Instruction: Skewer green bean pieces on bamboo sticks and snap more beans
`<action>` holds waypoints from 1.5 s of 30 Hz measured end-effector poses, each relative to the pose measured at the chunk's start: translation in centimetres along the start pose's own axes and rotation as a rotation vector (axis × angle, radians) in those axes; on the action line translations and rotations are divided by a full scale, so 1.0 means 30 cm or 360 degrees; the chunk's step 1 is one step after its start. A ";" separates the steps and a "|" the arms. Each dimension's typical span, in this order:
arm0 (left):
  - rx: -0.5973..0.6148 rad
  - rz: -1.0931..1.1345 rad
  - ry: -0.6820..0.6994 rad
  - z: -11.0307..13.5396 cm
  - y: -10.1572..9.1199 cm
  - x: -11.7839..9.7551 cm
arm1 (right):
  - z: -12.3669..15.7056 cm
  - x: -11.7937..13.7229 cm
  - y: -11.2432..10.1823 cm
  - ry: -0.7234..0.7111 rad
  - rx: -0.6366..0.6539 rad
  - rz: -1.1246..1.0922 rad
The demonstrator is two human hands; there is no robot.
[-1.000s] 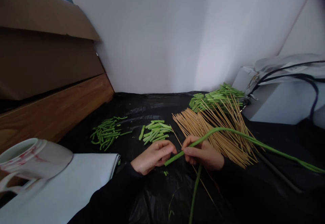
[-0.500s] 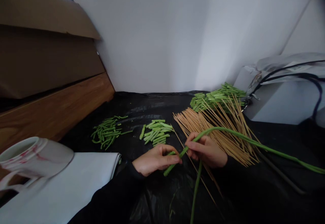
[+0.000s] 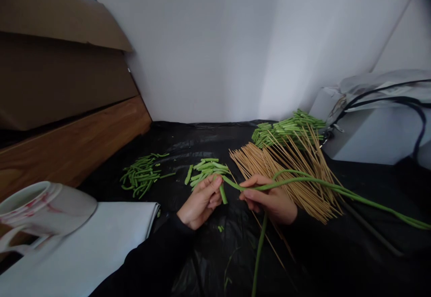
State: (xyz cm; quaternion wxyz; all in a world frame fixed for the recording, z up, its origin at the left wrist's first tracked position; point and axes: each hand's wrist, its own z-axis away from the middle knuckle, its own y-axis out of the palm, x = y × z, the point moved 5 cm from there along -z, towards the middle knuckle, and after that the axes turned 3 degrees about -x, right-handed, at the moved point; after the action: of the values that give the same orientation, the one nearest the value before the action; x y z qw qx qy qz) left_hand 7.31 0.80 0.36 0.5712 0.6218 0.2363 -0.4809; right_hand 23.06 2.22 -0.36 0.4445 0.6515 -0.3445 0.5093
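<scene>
My left hand (image 3: 201, 202) is closed in a pinch on the end of a long green bean (image 3: 232, 184), and a short bean piece (image 3: 223, 194) points down from its fingertips. My right hand (image 3: 276, 202) grips the same bean a little further along; its long stems trail off to the right. Another green length (image 3: 259, 256) hangs below the right hand toward the front. Just beyond my left hand lies a small pile of cut bean pieces (image 3: 208, 166). Under and behind my right hand spreads a heap of thin wooden skewers (image 3: 292, 185).
Thin, curly bean pieces (image 3: 143, 175) lie at left. A larger bean pile (image 3: 289, 127) sits behind the skewers. A mug (image 3: 63, 207) stands on a white folded sheet (image 3: 90, 238). Black plastic (image 3: 188, 140) covers the table, with tiny green scraps (image 3: 220, 228) on it.
My left hand has moved up and turned, bringing the bean's end higher with a short piece now pointing down. Small green scraps now show on the plastic below. My right hand has shifted slightly.
</scene>
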 end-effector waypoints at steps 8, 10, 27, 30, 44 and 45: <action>-0.0219 0.0601 0.0057 -0.018 -0.090 -0.082 | 0.006 0.004 0.005 0.0094 0.0042 -0.0031; -0.0173 0.0623 0.0009 -0.016 -0.092 -0.093 | 0.007 0.002 0.006 0.0118 0.0063 -0.0054; 0.0290 -0.0715 -0.0353 0.026 0.003 0.019 | 0.003 0.017 -0.006 0.0234 0.0065 -0.0136; 0.0263 -0.0678 -0.0407 0.027 0.002 0.019 | -0.008 0.035 -0.039 0.0225 -0.0084 -0.0294; 0.0269 -0.0531 -0.0283 0.025 0.014 0.033 | 0.004 0.047 -0.019 0.0187 -0.0038 -0.0204; 0.0230 -0.0477 -0.0240 0.023 0.016 0.031 | 0.003 0.049 -0.024 0.0160 -0.0051 -0.0194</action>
State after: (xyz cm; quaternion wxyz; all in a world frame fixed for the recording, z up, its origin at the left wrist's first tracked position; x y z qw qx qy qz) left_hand 7.88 -0.20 -0.13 0.4631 0.5812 0.2475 -0.6217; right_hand 24.10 2.40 0.89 0.5017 0.6377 -0.2894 0.5077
